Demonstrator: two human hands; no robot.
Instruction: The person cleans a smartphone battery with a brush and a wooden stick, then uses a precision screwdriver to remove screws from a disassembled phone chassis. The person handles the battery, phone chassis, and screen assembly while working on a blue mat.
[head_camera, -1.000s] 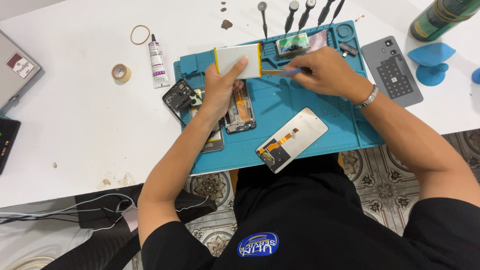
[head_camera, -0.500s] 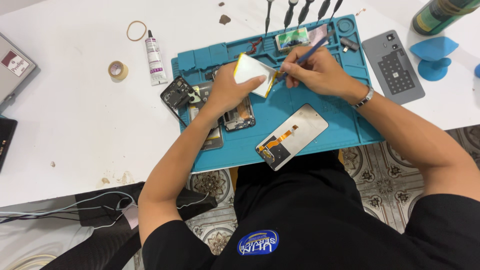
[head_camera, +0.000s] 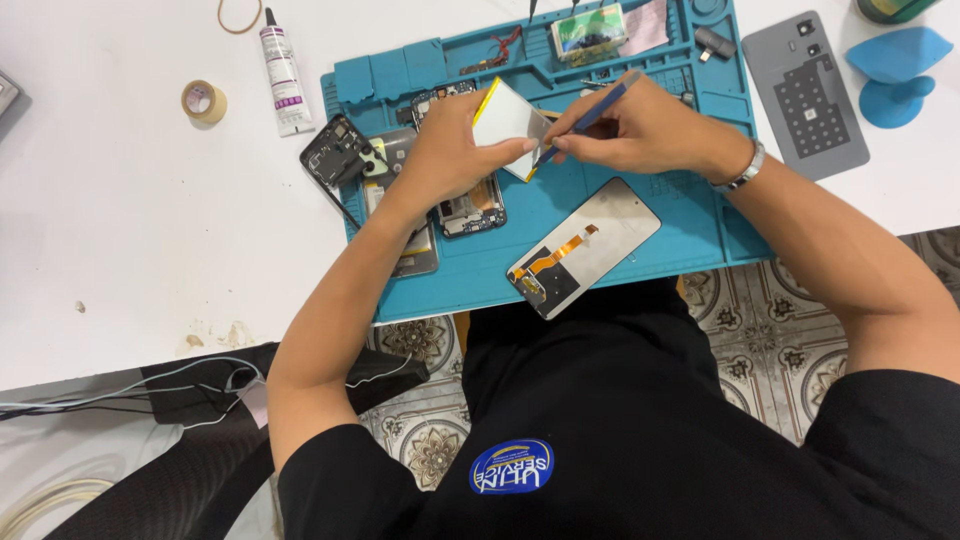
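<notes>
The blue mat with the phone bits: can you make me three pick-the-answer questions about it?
1. Where does the phone screen panel lie?
A. on the blue mat
B. on the floor
C. on the grey back cover

2. What colour is the edge of the flat battery in the left hand?
A. red
B. yellow
C. green

3. How is the right hand holding the thin blue tool?
A. flat under the palm
B. not at all
C. pinched like a pen, tip at the battery

Answers: 1 A, the panel rests on the mat's near part. 2 B, a yellow strip runs along its edge. 3 C, the fingers grip the tool and its tip meets the battery.
</notes>
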